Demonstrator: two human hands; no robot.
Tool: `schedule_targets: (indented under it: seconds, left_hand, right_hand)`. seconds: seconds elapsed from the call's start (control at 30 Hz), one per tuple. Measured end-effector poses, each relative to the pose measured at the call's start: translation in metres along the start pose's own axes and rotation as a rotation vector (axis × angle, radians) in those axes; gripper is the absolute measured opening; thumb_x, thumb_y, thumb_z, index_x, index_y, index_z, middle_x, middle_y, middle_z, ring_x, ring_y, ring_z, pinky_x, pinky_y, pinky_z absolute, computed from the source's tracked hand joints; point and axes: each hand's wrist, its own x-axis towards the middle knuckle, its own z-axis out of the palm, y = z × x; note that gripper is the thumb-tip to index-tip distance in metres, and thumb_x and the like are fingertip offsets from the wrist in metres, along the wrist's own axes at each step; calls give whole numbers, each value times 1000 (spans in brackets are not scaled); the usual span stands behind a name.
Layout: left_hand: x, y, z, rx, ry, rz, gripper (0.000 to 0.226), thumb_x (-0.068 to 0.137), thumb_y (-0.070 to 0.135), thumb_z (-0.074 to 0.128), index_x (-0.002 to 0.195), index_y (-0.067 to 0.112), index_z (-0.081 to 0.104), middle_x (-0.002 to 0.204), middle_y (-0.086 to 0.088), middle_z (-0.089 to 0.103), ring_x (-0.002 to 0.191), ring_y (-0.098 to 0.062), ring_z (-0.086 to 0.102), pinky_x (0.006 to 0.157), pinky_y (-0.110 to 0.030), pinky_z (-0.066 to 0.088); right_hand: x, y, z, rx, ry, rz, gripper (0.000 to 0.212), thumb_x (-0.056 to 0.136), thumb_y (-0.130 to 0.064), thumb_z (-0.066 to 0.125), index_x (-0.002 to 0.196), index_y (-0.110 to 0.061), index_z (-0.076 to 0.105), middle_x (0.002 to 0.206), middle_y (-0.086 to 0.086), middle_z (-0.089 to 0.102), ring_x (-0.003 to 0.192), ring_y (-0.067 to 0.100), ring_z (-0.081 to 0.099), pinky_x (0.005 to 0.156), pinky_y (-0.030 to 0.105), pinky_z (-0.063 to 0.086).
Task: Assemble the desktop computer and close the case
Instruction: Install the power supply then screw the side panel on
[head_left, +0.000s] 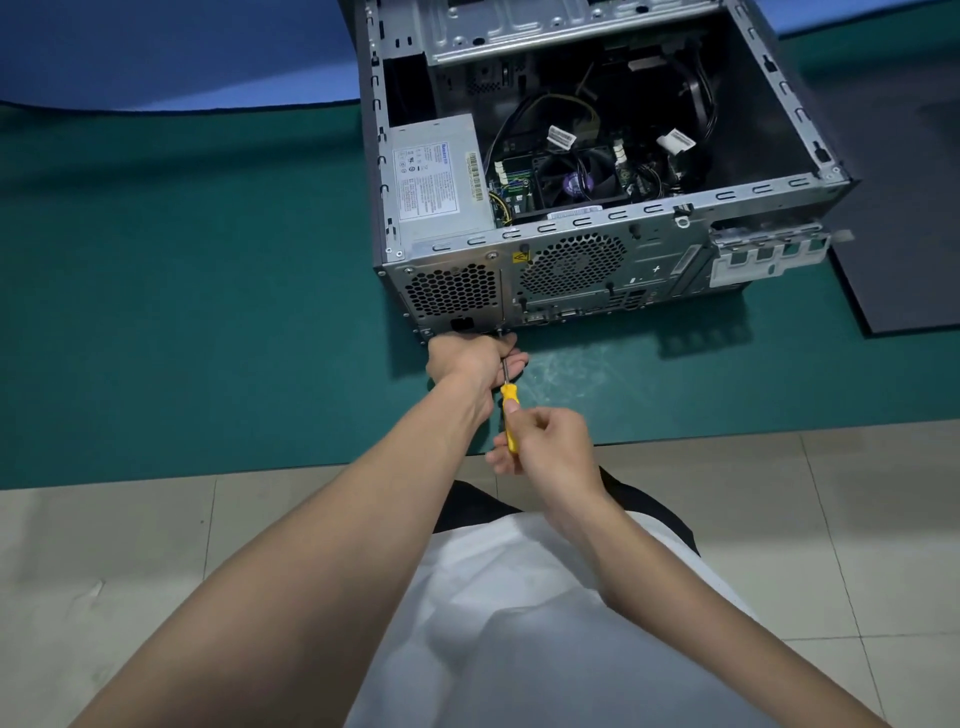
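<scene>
Screwdriver work at rear panel of open desktop case

Right hand (550, 441), fingers wrapped tight on the yellow handle of screwdriver (507, 393); left hand (470, 358) curled round the bare shaft near its tip, which meets the lower rear edge of desktop case (649, 244) beneath the power supply (441, 182). Case lies on its side, lid off, on green mat (156, 260), rear panel facing the person; CPU fan (576, 176) and cables exposed. Dark side panel (909, 208) flat on mat to the right, just beside the case.
</scene>
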Motion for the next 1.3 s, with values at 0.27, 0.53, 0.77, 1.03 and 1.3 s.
schedule_targets:
  seconds: [0.27,0.53,0.77,1.03,1.3]
  left_hand:
    - [1,-2,0,-13,5,-1,12,84,-7,71,75,-3,63,74,-19,66,49,-19,66,49,-23,56]
    - [-1,2,-3,-39,-15,-12,5,84,-13,66,84,-9,63,72,-20,66,48,-21,67,46,-22,54]
    - [-7,7,3,-38,14,-55,16,87,-12,62,75,-3,57,74,-20,64,50,-23,65,44,-25,55]
    - [-4,7,-2,41,-41,-81,6,92,-9,59,87,-5,58,76,-16,63,43,-13,64,53,-24,57]
    - [2,9,2,14,13,-123,16,89,-11,60,77,-1,59,74,-13,64,55,-20,65,48,-24,56]
  right_hand:
    - [1,-4,1,-818,193,-267,30,99,-32,45,78,-12,48,75,4,51,71,27,45,59,33,31]
    - [5,-1,5,-19,19,58,34,95,-30,56,80,0,62,71,9,64,46,13,61,63,36,54]
    - [-5,-9,0,-716,177,-129,27,90,-34,62,79,-10,60,77,11,61,69,25,52,57,30,35]
    - [2,-10,-11,316,-95,234,14,96,-6,54,94,6,61,76,16,65,54,15,56,52,20,49]
    - [6,-2,11,-643,337,-117,21,94,-33,56,89,-13,57,81,8,60,71,22,44,63,32,31]
